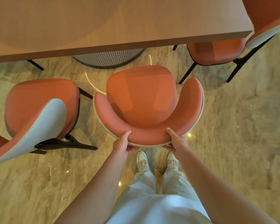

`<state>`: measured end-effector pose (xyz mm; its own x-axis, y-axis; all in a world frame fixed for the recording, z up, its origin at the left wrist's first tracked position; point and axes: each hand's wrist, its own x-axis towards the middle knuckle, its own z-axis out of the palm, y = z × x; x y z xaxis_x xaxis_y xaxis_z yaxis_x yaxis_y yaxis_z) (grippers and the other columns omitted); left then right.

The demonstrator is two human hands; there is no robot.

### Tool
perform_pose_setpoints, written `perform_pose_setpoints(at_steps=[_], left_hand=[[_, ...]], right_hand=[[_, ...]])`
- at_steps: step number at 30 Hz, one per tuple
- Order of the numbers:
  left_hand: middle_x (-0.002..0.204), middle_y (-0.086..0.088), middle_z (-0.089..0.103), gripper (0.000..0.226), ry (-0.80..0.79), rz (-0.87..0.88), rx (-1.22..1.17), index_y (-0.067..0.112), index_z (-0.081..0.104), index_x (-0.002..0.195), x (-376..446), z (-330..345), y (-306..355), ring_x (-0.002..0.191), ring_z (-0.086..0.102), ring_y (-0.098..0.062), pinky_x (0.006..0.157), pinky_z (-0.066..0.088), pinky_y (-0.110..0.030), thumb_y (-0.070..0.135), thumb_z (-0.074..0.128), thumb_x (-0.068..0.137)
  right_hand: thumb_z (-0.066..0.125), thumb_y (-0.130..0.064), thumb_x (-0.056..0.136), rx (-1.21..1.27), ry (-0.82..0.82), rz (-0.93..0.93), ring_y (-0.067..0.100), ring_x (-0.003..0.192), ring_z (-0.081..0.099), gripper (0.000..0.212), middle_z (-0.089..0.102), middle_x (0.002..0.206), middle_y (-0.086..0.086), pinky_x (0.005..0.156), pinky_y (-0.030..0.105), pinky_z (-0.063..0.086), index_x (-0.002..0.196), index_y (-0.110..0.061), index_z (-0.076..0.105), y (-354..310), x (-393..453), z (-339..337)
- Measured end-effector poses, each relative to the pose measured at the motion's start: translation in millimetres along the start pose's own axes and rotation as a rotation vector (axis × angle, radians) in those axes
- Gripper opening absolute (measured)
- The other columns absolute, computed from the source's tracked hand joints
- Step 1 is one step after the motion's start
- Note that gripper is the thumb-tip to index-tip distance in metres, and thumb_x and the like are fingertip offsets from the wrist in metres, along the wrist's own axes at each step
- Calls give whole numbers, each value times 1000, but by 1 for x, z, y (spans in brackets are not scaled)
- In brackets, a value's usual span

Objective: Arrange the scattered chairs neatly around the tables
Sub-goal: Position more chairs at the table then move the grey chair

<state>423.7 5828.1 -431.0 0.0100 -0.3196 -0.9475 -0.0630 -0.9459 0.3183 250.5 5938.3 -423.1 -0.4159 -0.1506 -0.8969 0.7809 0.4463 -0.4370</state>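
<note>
The centre chair (144, 101), orange seat w/ a curved wraparound backrest, faces straight away from the person, seat front pointing at the table (103, 21) beyond the hands. Front-to-back axis runs from the hands toward the table edge; the backrest arc opens that way too, its two tips reaching fwd on either side of the seat.

Left hand (122, 143) grips the backrest's near rim, left of centre: thumb on top of the orange padding, fingers curled under the pale outer shell. Right hand (176, 140) does the same right of centre, thumb over, fingers wrapped beneath. Both hands apart, w/ the middle of the backrest between them. Chair sits just ahead of the hands, seat front near but short of the table edge, in front of the ribbed table base (108, 58).

Left of the left hand: second chair (39, 107), turned at an angle, grey back shell toward the person. Beyond & right of the right hand: third chair (217, 52), seat partly under the table corner. Below the hands, white shoes (142, 160) on a marbled floor (241, 126).
</note>
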Motion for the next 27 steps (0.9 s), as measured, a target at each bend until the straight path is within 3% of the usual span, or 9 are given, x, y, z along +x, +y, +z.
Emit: perform_pose_setpoints(at_steps=[4, 7, 15, 19, 23, 25, 27], left_hand=[[106, -16, 68, 26, -11, 26, 67, 14, 58, 99, -2, -2, 0, 90, 71, -34, 67, 62, -47, 32, 74, 90], [105, -14, 68, 27, -11, 58, 69, 14, 59, 100, -8, -1, -5, 91, 71, -34, 72, 62, -48, 37, 72, 92], [105, -12, 67, 22, 55, 150, 19, 12, 59, 100, -28, 0, -20, 97, 72, -31, 75, 63, -44, 32, 67, 96], [107, -15, 65, 17, 88, 166, -24, 10, 57, 98, -39, 3, -24, 100, 70, -33, 82, 61, -50, 27, 62, 99], [98, -6, 61, 21, 122, 236, -39, 13, 53, 113, -63, 11, -33, 105, 68, -28, 77, 61, -42, 31, 56, 103], [105, -2, 61, 17, 115, 299, -31, 17, 51, 116, -81, 16, -44, 102, 67, -21, 69, 58, -34, 32, 49, 106], [119, 0, 59, 27, 97, 358, -32, 21, 51, 127, -99, 21, -53, 96, 68, -15, 68, 58, -32, 37, 40, 108]], right_hand=[[82, -27, 82, -10, 3, 1, 26, 96, 72, 51, 70, 114, 10, 60, 36, 62, 123, -11, 56, 2, 1, -1], [82, -32, 81, -25, -21, 13, 25, 96, 73, 53, 71, 113, 9, 65, 37, 63, 123, -11, 56, 2, 3, -6], [74, -25, 90, -74, -56, 27, 23, 92, 73, 33, 71, 103, 10, 82, 41, 62, 113, -6, 60, -2, -1, -19], [65, -23, 95, -152, -81, 30, 21, 87, 70, 26, 68, 101, 10, 76, 35, 61, 113, -3, 62, -10, -6, -29], [61, -18, 94, -189, -126, -21, 19, 80, 65, 15, 61, 87, 7, 76, 34, 59, 100, -5, 63, -21, -11, -51], [59, -15, 95, -226, -145, -62, 16, 75, 60, 11, 54, 77, 3, 79, 33, 58, 86, -8, 59, -29, -17, -62], [59, -23, 97, -259, -214, -114, 14, 74, 56, 15, 51, 76, 1, 78, 33, 55, 86, -11, 57, -36, -24, -70]])
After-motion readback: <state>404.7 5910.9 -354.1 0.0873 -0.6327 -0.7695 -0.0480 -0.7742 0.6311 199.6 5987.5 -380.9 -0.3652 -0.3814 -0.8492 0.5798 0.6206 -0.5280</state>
